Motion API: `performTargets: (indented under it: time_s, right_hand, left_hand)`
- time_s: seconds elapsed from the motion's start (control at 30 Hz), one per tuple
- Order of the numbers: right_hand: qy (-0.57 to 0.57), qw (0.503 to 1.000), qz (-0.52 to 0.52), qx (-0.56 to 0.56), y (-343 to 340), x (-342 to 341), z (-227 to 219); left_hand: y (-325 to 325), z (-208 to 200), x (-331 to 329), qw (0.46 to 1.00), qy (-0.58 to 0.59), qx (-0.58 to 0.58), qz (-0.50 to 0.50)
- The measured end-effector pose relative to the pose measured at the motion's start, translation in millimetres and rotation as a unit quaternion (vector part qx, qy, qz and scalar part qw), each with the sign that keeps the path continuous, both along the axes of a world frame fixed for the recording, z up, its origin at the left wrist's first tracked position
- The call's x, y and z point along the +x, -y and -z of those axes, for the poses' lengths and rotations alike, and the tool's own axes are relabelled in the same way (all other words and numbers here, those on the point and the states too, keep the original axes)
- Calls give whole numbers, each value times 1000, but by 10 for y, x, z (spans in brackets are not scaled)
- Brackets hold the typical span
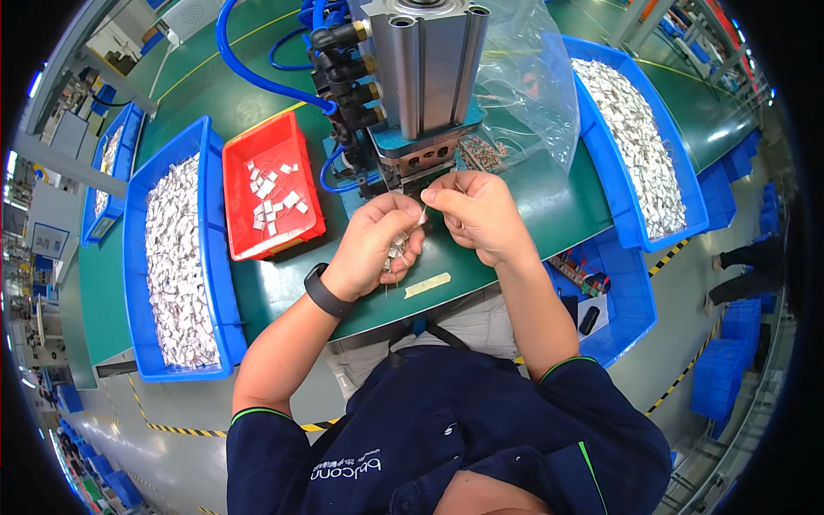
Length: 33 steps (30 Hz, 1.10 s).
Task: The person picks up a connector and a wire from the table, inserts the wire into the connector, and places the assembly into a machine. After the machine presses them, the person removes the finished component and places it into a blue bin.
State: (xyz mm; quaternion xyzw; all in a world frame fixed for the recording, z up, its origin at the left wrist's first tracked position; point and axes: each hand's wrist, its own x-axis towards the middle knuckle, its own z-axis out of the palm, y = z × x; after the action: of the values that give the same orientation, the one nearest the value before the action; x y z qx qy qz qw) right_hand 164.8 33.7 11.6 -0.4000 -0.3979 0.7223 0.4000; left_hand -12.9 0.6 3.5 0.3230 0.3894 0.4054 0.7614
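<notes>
Worker's left hand (375, 242) curls around small white pieces (396, 250), one at its fingertips | right hand (482, 215) pinches that piece's thin lead (424, 210) | press (421, 81) stands just far of both | green table (549, 227) beneath, red tray (293, 233) left, blue bins (225, 283) left and right | grey floor (206, 403), striped tape (184, 432) near

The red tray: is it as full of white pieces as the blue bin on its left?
No, the red tray shows bare floor around its white pieces, while the blue bin is heaped with similar ones.
</notes>
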Motion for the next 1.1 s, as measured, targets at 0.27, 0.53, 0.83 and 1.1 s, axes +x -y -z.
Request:
performTargets:
  time_s: [0.27,0.53,0.83,1.1]
  right_hand:
    - [-8,1000,-19,-18,75,29,59]
    - [-40,999,31,-5,93,-63,80]
    - [-37,998,37,-28,-6,-68,44]
    - [-40,998,36,-30,-7,-59,49]
  left_hand:
    - [-3,33,-8,999,10,22,-44]
    - [-6,41,-4,997,44,25,-60]
    - [-7,15,-4,997,33,18,-60]
    - [-11,9,-1,998,29,15,-57]
